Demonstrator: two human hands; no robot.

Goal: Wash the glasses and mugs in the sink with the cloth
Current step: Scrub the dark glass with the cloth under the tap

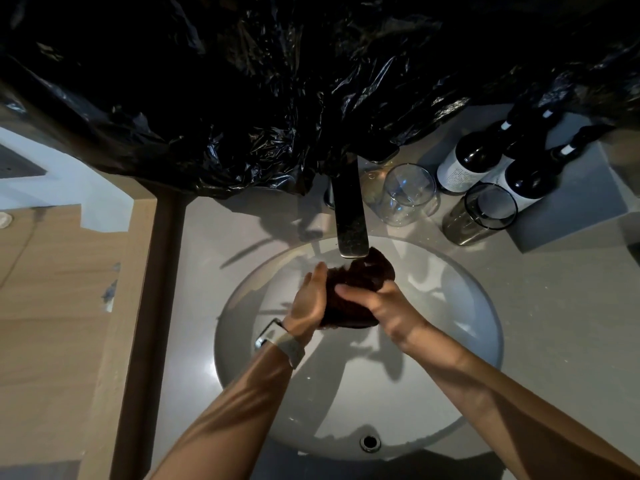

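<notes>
A dark cloth [349, 292] is held bunched over the sink [478, 306], just under the tap [349, 216] spout, its long axis running from the spout end down toward the person. It is gripped by both hands: the left hand [308, 303] is pressed against its left side with the fingers laid along it, and the right hand [374, 299] is curled over its top and right side. A watch [277, 337] is worn on the left wrist. A clear glass [405, 194] stands upright, mouth up, just right of the tap on the desk [207, 237], and a smoky glass [481, 213] stands further right of it, near the sink's rim. Three dark bottles [485, 157] are set on a tray [571, 209] behind the smoky glass. Black plastic sheeting [242, 81] hangs behind the tap, its lower edge reaching the tap's base. Open basin is left below the hands, down to the overflow hole [370, 442].
</notes>
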